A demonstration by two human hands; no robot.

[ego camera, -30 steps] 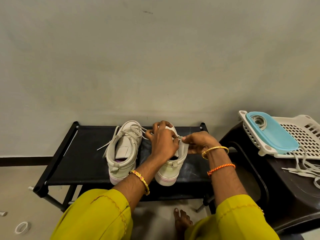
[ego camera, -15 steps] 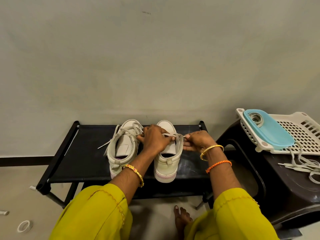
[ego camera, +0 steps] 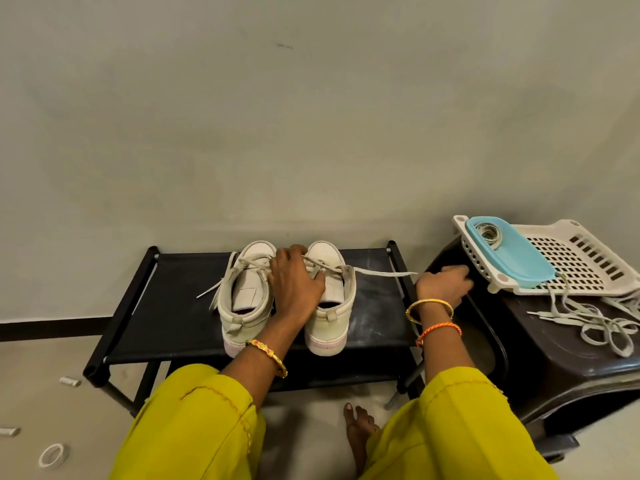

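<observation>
Two pale sneakers stand side by side, toes to the wall, on a black shoe rack (ego camera: 166, 306). The left sneaker (ego camera: 244, 299) has its laces threaded and loose. My left hand (ego camera: 294, 282) rests on the right sneaker (ego camera: 329, 323) at its eyelets, fingers curled over the lace there. A flat white lace (ego camera: 381, 271) runs taut from that shoe to the right. My right hand (ego camera: 443, 285) grips the lace's far end, out over the edge of a dark stool.
A dark brown plastic stool (ego camera: 554, 368) stands right of the rack, carrying a white perforated basket (ego camera: 575, 258), a blue tray (ego camera: 512, 254) and loose laces (ego camera: 595, 320). A tape roll (ego camera: 52, 455) lies on the floor at left. My bare foot (ego camera: 360, 431) is below the rack.
My right hand has drawn the lace out to the right, from beside the right sneaker to the stool's edge. My left hand stayed on the shoe.
</observation>
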